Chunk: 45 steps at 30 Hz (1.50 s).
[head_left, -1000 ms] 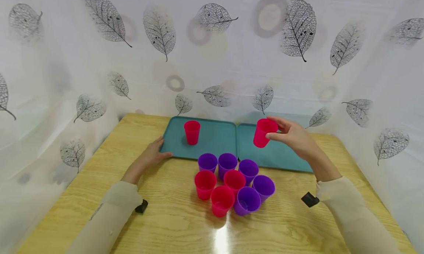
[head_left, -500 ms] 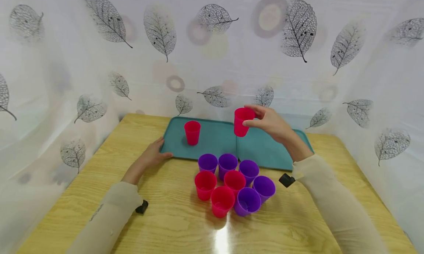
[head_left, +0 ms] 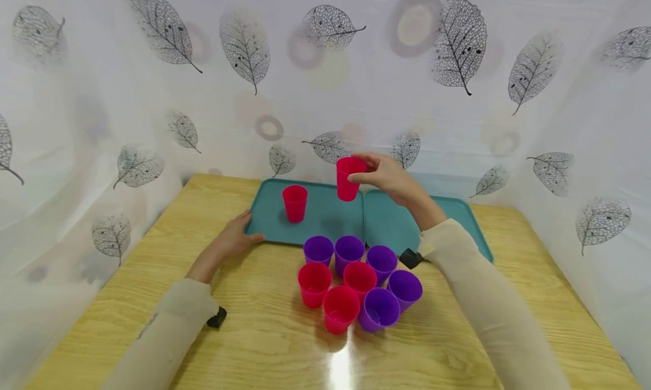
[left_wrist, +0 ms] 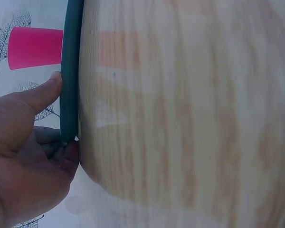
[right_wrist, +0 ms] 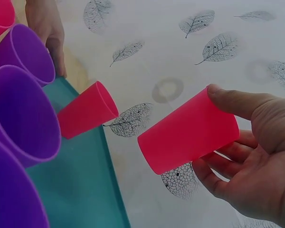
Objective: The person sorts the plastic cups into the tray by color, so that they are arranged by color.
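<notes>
My right hand (head_left: 389, 178) grips a pinkish-red plastic cup (head_left: 348, 181) by its upper part, thumb on one side and fingers on the other. The cup hangs in the air above the right part of the left teal tray (head_left: 325, 209). On that tray's left part another red cup (head_left: 295, 203) stands upright. My left hand (head_left: 235, 236) holds the same tray at its left front corner; the left wrist view has the thumb (left_wrist: 51, 90) at its rim and fingers curled at the edge.
In front of the trays stands a cluster of upright cups: several purple cups (head_left: 380, 309) and three red cups (head_left: 341, 309). A second teal tray (head_left: 391, 226) adjoins the first on the right. Behind hangs a leaf-printed curtain (head_left: 325, 90). Everything rests on a wooden table (head_left: 254, 333).
My right hand has carried the red cup leftward and somewhat up, from above the right tray to above the left one. My left hand and the standing cups have stayed put.
</notes>
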### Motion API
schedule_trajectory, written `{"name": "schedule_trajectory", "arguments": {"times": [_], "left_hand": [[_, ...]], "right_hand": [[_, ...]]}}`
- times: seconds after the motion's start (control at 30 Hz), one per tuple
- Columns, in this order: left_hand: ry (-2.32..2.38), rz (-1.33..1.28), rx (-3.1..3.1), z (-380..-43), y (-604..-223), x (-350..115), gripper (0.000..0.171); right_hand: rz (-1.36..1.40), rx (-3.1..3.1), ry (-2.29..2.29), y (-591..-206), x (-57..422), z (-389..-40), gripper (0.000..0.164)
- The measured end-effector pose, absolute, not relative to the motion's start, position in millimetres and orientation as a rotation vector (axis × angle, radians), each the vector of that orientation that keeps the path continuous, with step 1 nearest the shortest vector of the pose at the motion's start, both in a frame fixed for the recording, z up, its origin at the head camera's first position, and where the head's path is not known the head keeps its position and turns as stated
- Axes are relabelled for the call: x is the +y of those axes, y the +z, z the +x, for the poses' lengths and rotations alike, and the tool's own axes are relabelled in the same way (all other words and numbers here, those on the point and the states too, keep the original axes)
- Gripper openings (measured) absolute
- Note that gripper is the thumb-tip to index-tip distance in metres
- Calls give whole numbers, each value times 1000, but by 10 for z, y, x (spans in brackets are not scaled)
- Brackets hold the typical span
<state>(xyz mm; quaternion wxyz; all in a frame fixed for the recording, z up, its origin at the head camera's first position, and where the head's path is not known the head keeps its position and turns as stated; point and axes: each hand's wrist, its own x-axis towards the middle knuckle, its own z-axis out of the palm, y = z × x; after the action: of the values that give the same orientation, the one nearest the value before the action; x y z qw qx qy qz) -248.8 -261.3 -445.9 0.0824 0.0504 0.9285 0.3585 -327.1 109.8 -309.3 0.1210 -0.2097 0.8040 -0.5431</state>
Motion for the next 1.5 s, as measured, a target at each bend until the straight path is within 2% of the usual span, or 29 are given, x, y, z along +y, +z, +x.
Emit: {"name": "schedule_trajectory", "arguments": {"times": [0.8,1.1,1.5], "left_hand": [[1048,163,2780,-2484,-4441,-2559,80],[1053,182,2797,-2449,-4429,-2590,80],[1065,203,2805,-2456,-4449,-2604,81]], "right_hand": [[-582,2218,-1650,-3303,541,-3564,63],[-495,2228,-1614,-3474,391,-3649,74],[-403,2299,-1557,-3701,303,-3727,69]]}}
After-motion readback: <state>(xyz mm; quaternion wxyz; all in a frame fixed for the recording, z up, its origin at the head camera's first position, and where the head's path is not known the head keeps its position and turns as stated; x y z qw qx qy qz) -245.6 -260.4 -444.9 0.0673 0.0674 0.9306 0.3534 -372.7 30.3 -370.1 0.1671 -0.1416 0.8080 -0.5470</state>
